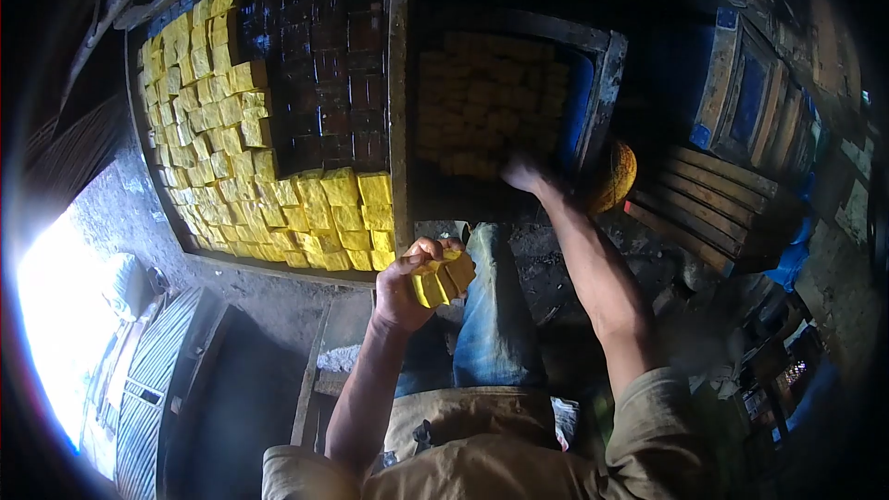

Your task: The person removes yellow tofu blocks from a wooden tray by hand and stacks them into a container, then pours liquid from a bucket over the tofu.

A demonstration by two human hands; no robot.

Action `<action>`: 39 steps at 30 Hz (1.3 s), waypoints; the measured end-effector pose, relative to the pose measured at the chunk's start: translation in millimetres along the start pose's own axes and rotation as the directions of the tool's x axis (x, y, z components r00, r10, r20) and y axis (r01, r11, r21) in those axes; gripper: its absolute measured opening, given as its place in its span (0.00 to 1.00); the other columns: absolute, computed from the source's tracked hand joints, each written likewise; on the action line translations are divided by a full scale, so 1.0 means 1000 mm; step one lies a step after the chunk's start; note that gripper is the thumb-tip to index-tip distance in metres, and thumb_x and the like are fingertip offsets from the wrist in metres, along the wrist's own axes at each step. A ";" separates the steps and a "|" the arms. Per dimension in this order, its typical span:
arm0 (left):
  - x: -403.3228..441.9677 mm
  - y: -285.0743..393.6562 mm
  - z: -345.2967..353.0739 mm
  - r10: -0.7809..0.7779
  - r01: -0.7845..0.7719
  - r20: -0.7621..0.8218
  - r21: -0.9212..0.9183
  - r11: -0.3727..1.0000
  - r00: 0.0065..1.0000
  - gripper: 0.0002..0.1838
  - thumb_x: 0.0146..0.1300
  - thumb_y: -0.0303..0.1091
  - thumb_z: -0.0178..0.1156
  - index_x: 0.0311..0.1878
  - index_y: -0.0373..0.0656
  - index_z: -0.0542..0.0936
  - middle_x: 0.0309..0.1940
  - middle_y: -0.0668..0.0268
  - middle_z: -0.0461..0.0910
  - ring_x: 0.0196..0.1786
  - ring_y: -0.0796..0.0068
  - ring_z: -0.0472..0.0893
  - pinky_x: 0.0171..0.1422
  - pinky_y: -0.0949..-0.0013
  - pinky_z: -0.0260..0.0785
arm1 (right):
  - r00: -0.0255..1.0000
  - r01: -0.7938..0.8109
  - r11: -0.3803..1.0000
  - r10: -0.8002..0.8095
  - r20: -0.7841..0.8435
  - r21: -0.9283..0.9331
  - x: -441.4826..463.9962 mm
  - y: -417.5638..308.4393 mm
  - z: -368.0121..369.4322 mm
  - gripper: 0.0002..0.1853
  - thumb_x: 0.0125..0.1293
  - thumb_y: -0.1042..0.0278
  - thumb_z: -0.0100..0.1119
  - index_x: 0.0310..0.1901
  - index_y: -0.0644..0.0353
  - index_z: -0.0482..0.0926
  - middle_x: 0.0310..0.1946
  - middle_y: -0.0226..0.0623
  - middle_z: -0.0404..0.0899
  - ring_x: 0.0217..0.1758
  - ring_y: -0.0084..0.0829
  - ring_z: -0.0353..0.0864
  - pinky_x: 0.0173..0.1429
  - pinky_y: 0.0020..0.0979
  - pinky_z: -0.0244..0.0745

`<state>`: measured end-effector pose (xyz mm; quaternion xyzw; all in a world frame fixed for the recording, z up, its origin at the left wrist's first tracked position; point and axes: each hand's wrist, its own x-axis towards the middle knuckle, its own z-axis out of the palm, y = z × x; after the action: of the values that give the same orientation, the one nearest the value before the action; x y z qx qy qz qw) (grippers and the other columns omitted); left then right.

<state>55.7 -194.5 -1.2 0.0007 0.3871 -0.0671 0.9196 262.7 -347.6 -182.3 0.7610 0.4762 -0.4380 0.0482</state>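
Note:
My left hand (400, 294) is closed around a short row of yellow tofu blocks (431, 287), held above my lap beside the near corner of a large woven rack (310, 111). Rows of yellow tofu (222, 148) cover the rack's left and near parts, while its dark weave shows at the upper right. My right hand (525, 173) reaches over the near edge of a wooden-framed tray (607, 83) packed with tofu blocks (491, 102) that look brown in shadow. Its fingers are dark and blurred, so what they grip is hidden.
A round yellow-orange object (613, 176) sits just right of my right forearm. Further right are a slatted wooden crate (699, 199) and a blue-panelled wooden frame (741, 83). A wooden beam (400, 83) edges the rack between the two work areas. Corrugated sheeting (153, 380) stands at lower left.

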 end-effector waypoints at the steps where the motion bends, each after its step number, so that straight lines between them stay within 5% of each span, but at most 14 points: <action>1: 0.004 0.001 0.000 -0.011 0.012 0.047 -0.013 1.000 0.999 0.16 0.60 0.46 0.61 0.47 0.47 0.77 0.55 0.58 0.73 0.55 0.54 0.77 0.50 0.51 0.79 | 0.988 0.126 0.978 -0.109 0.111 -0.169 -0.002 0.003 0.000 0.16 0.63 0.64 0.57 0.47 0.64 0.84 0.42 0.53 0.85 0.46 0.51 0.84 0.50 0.42 0.80; 2: 0.009 0.002 0.000 -0.009 0.010 0.053 -0.014 1.000 0.999 0.16 0.60 0.46 0.61 0.47 0.47 0.77 0.55 0.58 0.73 0.55 0.54 0.77 0.50 0.51 0.79 | 0.952 0.276 0.912 -0.215 0.219 -0.304 -0.005 0.006 -0.001 0.17 0.64 0.63 0.57 0.48 0.64 0.84 0.43 0.55 0.84 0.47 0.52 0.84 0.52 0.42 0.80; 3: 0.013 0.002 0.005 0.001 -0.002 0.021 0.041 0.999 1.000 0.17 0.60 0.43 0.61 0.49 0.48 0.76 0.56 0.58 0.73 0.56 0.56 0.77 0.52 0.51 0.79 | 0.991 0.001 0.993 0.015 -0.135 0.116 -0.026 -0.004 -0.005 0.18 0.64 0.63 0.57 0.52 0.63 0.82 0.42 0.54 0.85 0.45 0.51 0.85 0.50 0.41 0.80; 4: 0.017 0.001 0.008 0.015 -0.014 -0.008 0.096 0.995 1.000 0.18 0.60 0.41 0.61 0.52 0.49 0.75 0.57 0.59 0.73 0.57 0.58 0.77 0.53 0.51 0.79 | 0.867 -0.120 0.812 0.366 -0.338 0.571 -0.049 -0.016 -0.015 0.19 0.65 0.63 0.56 0.55 0.61 0.80 0.40 0.53 0.85 0.43 0.50 0.85 0.48 0.41 0.81; 6: 0.027 -0.007 0.006 0.019 -0.020 0.003 0.089 0.996 1.000 0.21 0.60 0.37 0.61 0.58 0.48 0.74 0.58 0.61 0.73 0.58 0.62 0.77 0.60 0.55 0.75 | 0.924 -0.129 0.331 0.382 -0.007 0.935 -0.102 -0.069 -0.083 0.26 0.66 0.57 0.57 0.63 0.59 0.74 0.55 0.55 0.79 0.50 0.49 0.82 0.53 0.44 0.79; 8: 0.037 -0.018 0.011 0.105 -0.089 -0.065 0.209 0.974 0.992 0.24 0.63 0.38 0.58 0.62 0.46 0.72 0.58 0.63 0.74 0.60 0.64 0.76 0.66 0.59 0.70 | 0.874 0.193 0.694 0.199 -0.443 0.694 -0.134 -0.107 -0.065 0.32 0.66 0.51 0.59 0.68 0.56 0.69 0.67 0.57 0.65 0.61 0.53 0.75 0.62 0.48 0.72; 11: 0.040 -0.040 0.019 0.038 -0.044 -0.080 -0.074 0.996 0.996 0.32 0.72 0.58 0.46 0.70 0.46 0.67 0.63 0.59 0.73 0.64 0.60 0.74 0.71 0.56 0.65 | 0.895 0.138 0.741 0.190 -0.403 0.657 -0.152 -0.145 -0.073 0.34 0.58 0.55 0.65 0.65 0.57 0.70 0.66 0.58 0.62 0.67 0.55 0.65 0.69 0.50 0.61; 16: 0.089 -0.041 0.061 -0.023 -0.020 -0.292 -0.145 0.989 0.956 0.39 0.69 0.68 0.44 0.76 0.55 0.59 0.66 0.53 0.69 0.66 0.54 0.72 0.72 0.49 0.62 | 0.913 0.144 0.478 0.273 -0.302 0.866 -0.137 -0.082 -0.057 0.24 0.54 0.66 0.60 0.54 0.58 0.72 0.54 0.49 0.68 0.62 0.46 0.70 0.65 0.42 0.67; 18: 0.100 -0.038 0.073 0.014 0.002 -0.323 0.050 0.999 0.946 0.41 0.68 0.69 0.42 0.77 0.55 0.56 0.74 0.58 0.62 0.76 0.56 0.58 0.78 0.42 0.44 | 0.934 -0.013 0.388 0.333 -0.127 0.922 -0.119 -0.052 -0.081 0.20 0.58 0.66 0.65 0.51 0.54 0.74 0.47 0.45 0.75 0.51 0.44 0.78 0.54 0.40 0.75; 20: 0.093 -0.031 0.076 0.024 0.051 -0.428 0.164 0.985 0.904 0.39 0.68 0.66 0.43 0.77 0.55 0.58 0.78 0.63 0.56 0.79 0.58 0.53 0.78 0.40 0.39 | 0.894 -0.114 0.836 0.323 -0.311 0.537 -0.087 -0.020 -0.057 0.21 0.55 0.63 0.71 0.50 0.54 0.78 0.51 0.51 0.76 0.52 0.51 0.79 0.51 0.42 0.77; 28: 0.040 -0.020 0.033 0.196 -0.106 -0.233 0.350 0.931 0.952 0.31 0.73 0.55 0.40 0.72 0.49 0.65 0.74 0.61 0.64 0.74 0.59 0.65 0.77 0.47 0.50 | 0.855 -0.441 0.896 0.439 -0.276 0.058 -0.049 -0.029 -0.016 0.27 0.58 0.56 0.66 0.57 0.61 0.78 0.57 0.54 0.75 0.65 0.54 0.70 0.65 0.45 0.72; 32: 0.017 -0.009 0.027 0.205 -0.152 -0.176 0.273 0.950 0.963 0.33 0.71 0.59 0.44 0.71 0.48 0.65 0.72 0.56 0.65 0.72 0.56 0.68 0.73 0.45 0.58 | 0.850 -0.392 0.830 0.491 -0.189 0.396 -0.049 -0.001 -0.001 0.33 0.58 0.53 0.65 0.64 0.58 0.73 0.66 0.61 0.67 0.66 0.56 0.71 0.69 0.49 0.68; 36: -0.023 0.016 0.018 0.253 -0.230 -0.106 0.192 0.954 0.962 0.37 0.65 0.63 0.53 0.69 0.47 0.66 0.69 0.53 0.68 0.68 0.52 0.71 0.71 0.46 0.63 | 0.790 -0.379 0.513 0.613 -0.020 0.770 -0.064 0.045 -0.032 0.21 0.62 0.71 0.54 0.58 0.61 0.77 0.54 0.51 0.82 0.59 0.46 0.81 0.65 0.40 0.73; 39: -0.050 0.044 0.004 0.466 -0.456 -0.063 0.133 0.880 0.882 0.33 0.67 0.58 0.53 0.68 0.46 0.67 0.63 0.53 0.73 0.64 0.53 0.74 0.66 0.49 0.69 | 0.713 -0.023 0.631 0.554 -0.430 0.775 -0.090 0.017 -0.100 0.18 0.65 0.86 0.46 0.54 0.65 0.78 0.46 0.43 0.85 0.47 0.31 0.85 0.54 0.30 0.79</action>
<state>29.7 -144.9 35.1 0.1484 0.4137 0.1318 0.8885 323.6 -369.5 -62.9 0.8863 0.1116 -0.2891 -0.3442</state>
